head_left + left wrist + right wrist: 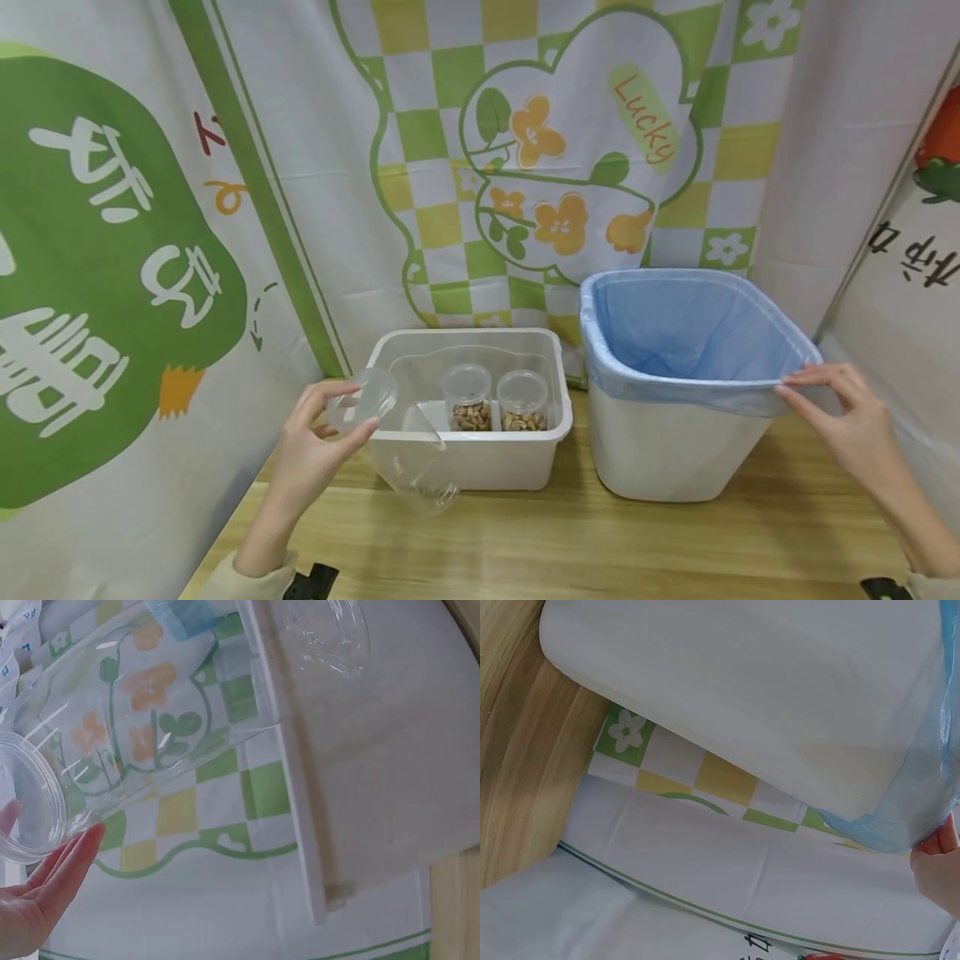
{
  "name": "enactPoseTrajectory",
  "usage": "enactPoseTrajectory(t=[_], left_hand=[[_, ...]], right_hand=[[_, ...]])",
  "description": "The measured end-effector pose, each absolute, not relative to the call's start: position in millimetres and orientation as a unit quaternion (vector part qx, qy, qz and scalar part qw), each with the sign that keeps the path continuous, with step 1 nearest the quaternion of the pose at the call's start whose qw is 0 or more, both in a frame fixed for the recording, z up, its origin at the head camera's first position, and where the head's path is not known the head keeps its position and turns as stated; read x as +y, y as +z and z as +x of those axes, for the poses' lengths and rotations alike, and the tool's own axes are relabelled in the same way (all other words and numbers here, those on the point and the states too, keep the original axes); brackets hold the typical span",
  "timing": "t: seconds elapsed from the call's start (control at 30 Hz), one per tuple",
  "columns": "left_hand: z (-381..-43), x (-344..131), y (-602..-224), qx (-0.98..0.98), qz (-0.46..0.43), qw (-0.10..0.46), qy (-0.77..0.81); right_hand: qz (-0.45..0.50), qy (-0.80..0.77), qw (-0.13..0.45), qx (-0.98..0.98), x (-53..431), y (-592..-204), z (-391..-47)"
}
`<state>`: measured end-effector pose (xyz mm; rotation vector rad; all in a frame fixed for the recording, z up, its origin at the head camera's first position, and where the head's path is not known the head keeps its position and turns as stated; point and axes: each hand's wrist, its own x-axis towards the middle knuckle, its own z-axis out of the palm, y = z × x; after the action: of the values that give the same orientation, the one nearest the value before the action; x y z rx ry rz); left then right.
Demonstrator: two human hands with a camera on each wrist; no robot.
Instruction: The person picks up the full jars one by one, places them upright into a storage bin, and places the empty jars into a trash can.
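My left hand [311, 442] grips a clear, see-through plastic jar [412, 462] around its round top end. The jar tilts, its bottom pointing down and to the right, in front of a white plastic tub [480, 467]. Nothing shows inside the jar [172, 712] in the left wrist view. At the front right corner of a white trash bin [675, 450], my right hand [847, 417] pinches the edge of the blue bin liner [645, 333]. That liner [907, 817] hangs folded over the rim in the right wrist view.
Two clear jars of nuts, a left jar [470, 400] and a right jar [522, 404], stand inside the tub. Tub and bin sit side by side on a wooden table [540, 542]. Behind them hangs a patterned cloth [442, 150], with more cloth at both sides.
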<state>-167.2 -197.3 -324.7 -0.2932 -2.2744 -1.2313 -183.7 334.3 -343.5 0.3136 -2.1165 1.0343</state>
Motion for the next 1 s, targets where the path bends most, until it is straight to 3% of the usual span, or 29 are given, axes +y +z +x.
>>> enactPoseTrajectory(t=[0.73,1.0], left_hand=[[-210.0,-150.5,-265.3,-0.804,-0.202,0.201,-0.521],[-222.7,-130.3,-238.9,-0.799,-0.236,0.213,-0.510]], right_hand=[[0.117,0.402,0.367,-0.830,335.5,-344.0,-184.7],[0.128,0.402,0.380,-0.823,333.8,-342.8,-183.9]])
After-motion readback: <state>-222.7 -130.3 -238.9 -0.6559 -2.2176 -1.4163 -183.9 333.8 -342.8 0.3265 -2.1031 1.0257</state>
